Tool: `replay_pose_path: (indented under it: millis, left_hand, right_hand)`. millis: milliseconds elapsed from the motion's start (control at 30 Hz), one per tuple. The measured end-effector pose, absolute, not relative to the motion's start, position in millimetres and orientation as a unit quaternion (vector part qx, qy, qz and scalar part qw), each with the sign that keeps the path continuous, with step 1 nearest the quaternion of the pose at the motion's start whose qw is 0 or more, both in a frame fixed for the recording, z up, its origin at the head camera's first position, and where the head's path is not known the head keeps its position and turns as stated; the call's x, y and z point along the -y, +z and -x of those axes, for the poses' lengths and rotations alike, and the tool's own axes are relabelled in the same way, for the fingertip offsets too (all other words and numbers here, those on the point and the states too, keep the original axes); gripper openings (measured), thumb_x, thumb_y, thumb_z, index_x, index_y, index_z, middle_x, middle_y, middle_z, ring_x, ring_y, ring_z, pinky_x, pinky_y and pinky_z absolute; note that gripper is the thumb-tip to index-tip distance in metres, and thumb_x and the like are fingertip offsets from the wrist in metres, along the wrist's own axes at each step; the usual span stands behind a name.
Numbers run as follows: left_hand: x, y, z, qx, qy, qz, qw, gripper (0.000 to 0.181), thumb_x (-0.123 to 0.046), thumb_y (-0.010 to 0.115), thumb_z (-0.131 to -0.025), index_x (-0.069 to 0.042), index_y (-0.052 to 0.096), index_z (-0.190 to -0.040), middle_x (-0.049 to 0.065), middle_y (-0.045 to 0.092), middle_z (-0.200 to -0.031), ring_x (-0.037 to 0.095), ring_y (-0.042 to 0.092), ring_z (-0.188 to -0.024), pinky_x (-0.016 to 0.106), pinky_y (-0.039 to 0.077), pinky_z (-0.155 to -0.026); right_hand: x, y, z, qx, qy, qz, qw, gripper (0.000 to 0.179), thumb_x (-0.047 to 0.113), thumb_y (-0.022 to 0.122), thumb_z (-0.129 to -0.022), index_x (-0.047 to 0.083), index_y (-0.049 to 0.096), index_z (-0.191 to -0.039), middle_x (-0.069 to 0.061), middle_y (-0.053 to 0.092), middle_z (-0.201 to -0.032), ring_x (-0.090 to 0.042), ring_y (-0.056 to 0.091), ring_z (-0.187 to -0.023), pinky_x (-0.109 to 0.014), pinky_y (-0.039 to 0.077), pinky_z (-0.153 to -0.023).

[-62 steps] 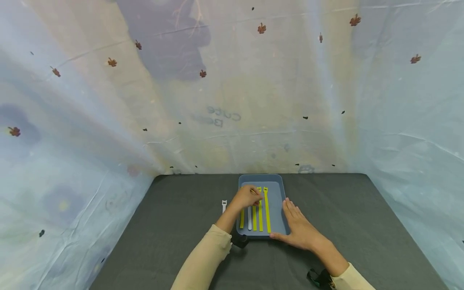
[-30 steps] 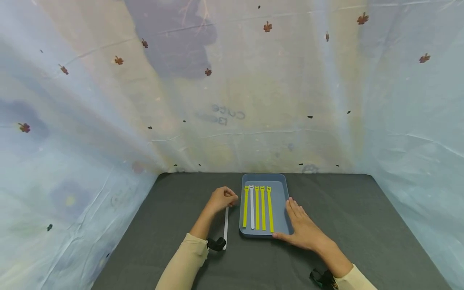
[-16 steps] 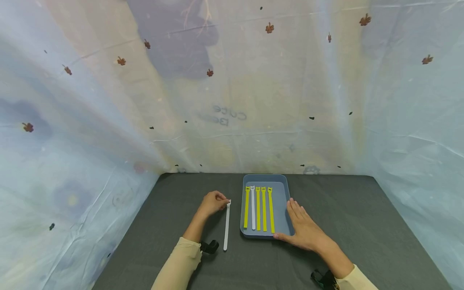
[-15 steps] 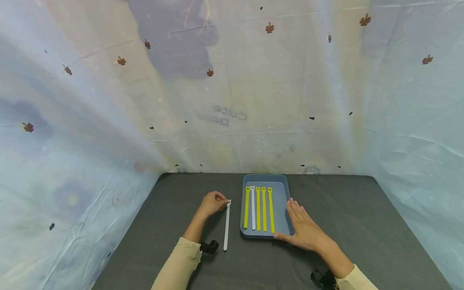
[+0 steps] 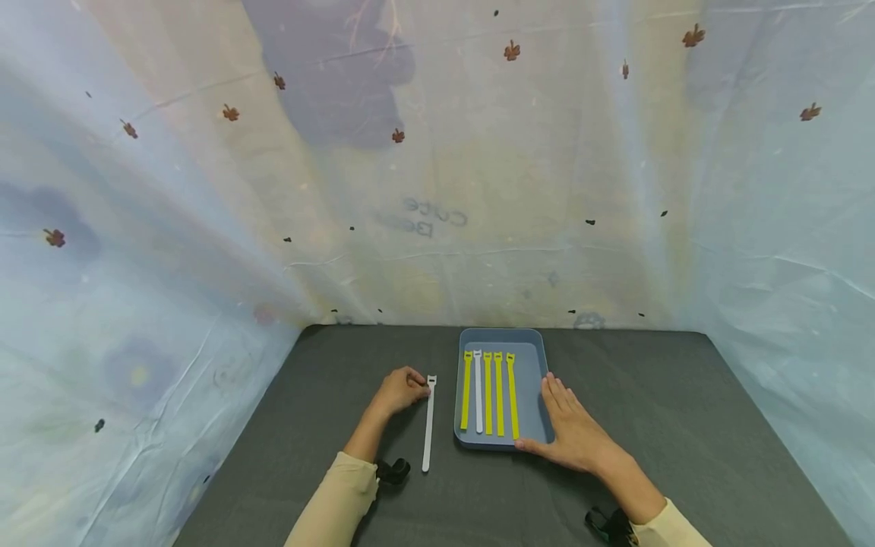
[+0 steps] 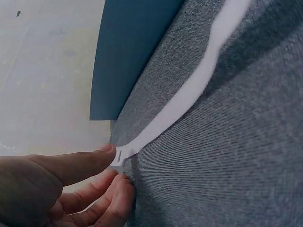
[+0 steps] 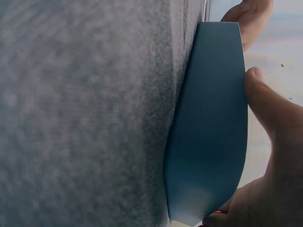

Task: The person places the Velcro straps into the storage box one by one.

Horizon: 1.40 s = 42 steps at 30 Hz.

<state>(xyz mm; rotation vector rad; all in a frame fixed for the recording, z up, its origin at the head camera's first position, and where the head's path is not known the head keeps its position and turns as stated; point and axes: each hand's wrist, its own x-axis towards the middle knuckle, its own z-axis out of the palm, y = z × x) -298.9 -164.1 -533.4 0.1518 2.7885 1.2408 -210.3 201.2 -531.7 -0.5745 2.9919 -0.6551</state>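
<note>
A white hook-and-loop cable tie [image 5: 428, 433] lies lengthwise on the dark cloth, left of a blue-grey tray [image 5: 536, 395]. My left hand [image 5: 399, 390] is at its slotted end, thumb and finger pinching the edge there; in the left wrist view the cable tie [image 6: 184, 97] runs away from the fingertips in a slight wave. Inside the tray are several yellow cable ties [image 5: 513, 399] and one white cable tie [image 5: 478, 395], side by side, slotted heads at the far end. My right hand [image 5: 577, 433] rests with straight fingers along the tray's right side, thumb at its front edge.
Dark grey cloth [image 5: 328, 380] covers the table. A pale printed sheet [image 5: 437, 167] hangs behind the table and along both sides. Each wrist carries a black strap [image 5: 393, 472].
My left hand came out of the tray to the white cable tie on its left, then slid slightly down from its slotted head. My right hand stayed at the tray.
</note>
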Motion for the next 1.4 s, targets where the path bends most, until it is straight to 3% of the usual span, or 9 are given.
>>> replay_pose_path:
  millis: [300, 667, 1033, 1400]
  left_hand:
    - [163, -535, 296, -0.914, 0.398, -0.056, 0.06, 0.03, -0.011, 0.088, -0.089, 0.0, 0.07, -0.11, 0.009, 0.068, -0.097, 0.02, 0.062, -0.085, 0.035, 0.052, -0.074]
    - [155, -538, 293, -0.92, 0.384, -0.051, 0.062, 0.037, -0.008, 0.092, -0.085, 0.001, 0.065, -0.109, 0.01, 0.062, -0.096, 0.022, 0.056, -0.083, 0.034, 0.049, -0.072]
    - [154, -540, 292, -0.923, 0.377, -0.052, 0.049, 0.031, -0.009, 0.091, -0.087, 0.0, 0.068, -0.105, 0.009, 0.058, -0.096, 0.02, 0.053, -0.086, 0.037, 0.049, -0.077]
    - [154, -542, 292, -0.919, 0.388, -0.059, 0.041, 0.026, -0.006, 0.089, -0.087, -0.001, 0.066, -0.098, 0.007, 0.054, -0.092, 0.018, 0.05, -0.083, 0.032, 0.044, -0.073]
  right_hand:
    - [-201, -531, 209, -0.96, -0.212, 0.182, 0.015, 0.132, 0.08, 0.07, -0.087, -0.013, 0.019, -0.165, -0.032, 0.013, -0.174, -0.049, 0.017, -0.162, -0.063, 0.021, -0.13]
    - [-201, -531, 208, -0.96, -0.213, 0.184, 0.01, 0.13, 0.079, 0.07, -0.088, -0.014, 0.02, -0.164, -0.033, 0.015, -0.173, -0.049, 0.018, -0.161, -0.064, 0.021, -0.129]
    - [-199, -535, 211, -0.96, -0.216, 0.181, 0.013, 0.133, 0.082, 0.069, -0.087, -0.013, 0.019, -0.165, -0.032, 0.013, -0.174, -0.049, 0.016, -0.162, -0.063, 0.019, -0.13]
    - [-200, -537, 212, -0.96, -0.216, 0.176, 0.015, 0.134, 0.083, 0.068, -0.086, -0.012, 0.017, -0.166, -0.031, 0.012, -0.175, -0.047, 0.016, -0.163, -0.063, 0.018, -0.131]
